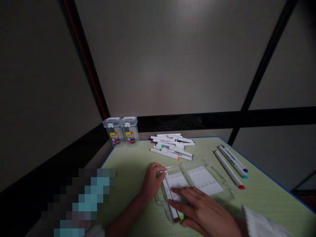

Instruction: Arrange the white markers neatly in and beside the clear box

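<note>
An open clear plastic case (228, 194) lies on the table with white paper inserts (201, 179) inside. In its left half are two white markers side by side, a dark-red-ended marker (170, 200) and a green-ended marker (181, 217). My left hand (153, 180) is at the far left corner of the case, its fingers curled round the far ends of the markers. Spread over the near part of the same markers is my right hand (206, 210), fingers apart, fingertips touching the markers and thumb by the green end. My right hand hides part of the case.
A pile of white markers (171, 146) with coloured ends lies at the back of the table (130, 171). Two lidded clear boxes (130, 131) stand at the back left corner. To the right lie a red-ended marker (228, 168) and blue-ended markers (234, 161), near the table edge.
</note>
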`<state>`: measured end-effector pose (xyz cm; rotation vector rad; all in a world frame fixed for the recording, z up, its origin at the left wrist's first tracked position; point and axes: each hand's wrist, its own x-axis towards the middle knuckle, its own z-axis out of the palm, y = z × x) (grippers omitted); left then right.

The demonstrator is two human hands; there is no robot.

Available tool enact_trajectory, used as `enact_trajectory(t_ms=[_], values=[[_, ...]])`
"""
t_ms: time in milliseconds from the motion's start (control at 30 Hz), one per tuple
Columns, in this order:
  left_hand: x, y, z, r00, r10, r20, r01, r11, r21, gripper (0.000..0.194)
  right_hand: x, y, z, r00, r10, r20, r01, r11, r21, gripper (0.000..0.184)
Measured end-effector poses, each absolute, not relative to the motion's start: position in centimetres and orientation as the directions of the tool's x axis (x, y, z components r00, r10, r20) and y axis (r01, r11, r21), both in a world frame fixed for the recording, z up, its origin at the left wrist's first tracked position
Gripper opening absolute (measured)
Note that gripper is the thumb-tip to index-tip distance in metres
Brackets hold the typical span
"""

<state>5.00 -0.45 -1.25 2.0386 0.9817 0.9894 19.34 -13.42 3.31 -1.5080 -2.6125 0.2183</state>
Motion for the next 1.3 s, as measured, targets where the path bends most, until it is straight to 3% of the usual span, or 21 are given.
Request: enact_trajectory(t_ms=[767, 867, 1100, 1167, 1300], values=[[5.2, -0.1, -1.3, 0.450, 0.818, 0.358, 0.336, -0.526, 0.781, 0.018, 17.7, -14.1, 2.7, -0.371, 0.928, 0.035, 0.895, 0.367, -0.252, 0.041], [5.1, 0.1, -1.5, 0.470, 0.802, 0.369, 0.323, -0.545, 0.774, 0.018, 17.4, -14.5, 2.2, -0.326, 0.942, 0.083, 0.896, 0.335, -0.291, 0.042], [5.1, 0.2, -1.6, 0.490, 0.787, 0.374, 0.320, -0.562, 0.763, 0.018, 17.8, -13.4, 2.4, -0.370, 0.896, 0.246, 0.798, 0.442, -0.410, 0.042], [5.1, 0.2, -1.4, 0.493, 0.788, 0.369, 0.324, -0.560, 0.763, 0.018, 18.0, -12.2, 2.3, -0.280, 0.906, 0.316, 0.781, 0.407, -0.474, 0.033], [5.2, 0.2, -1.3, 0.487, 0.799, 0.352, 0.336, -0.544, 0.769, 0.018, 18.5, -9.2, 1.4, -0.090, 0.924, 0.372, 0.827, 0.277, -0.489, 0.022]])
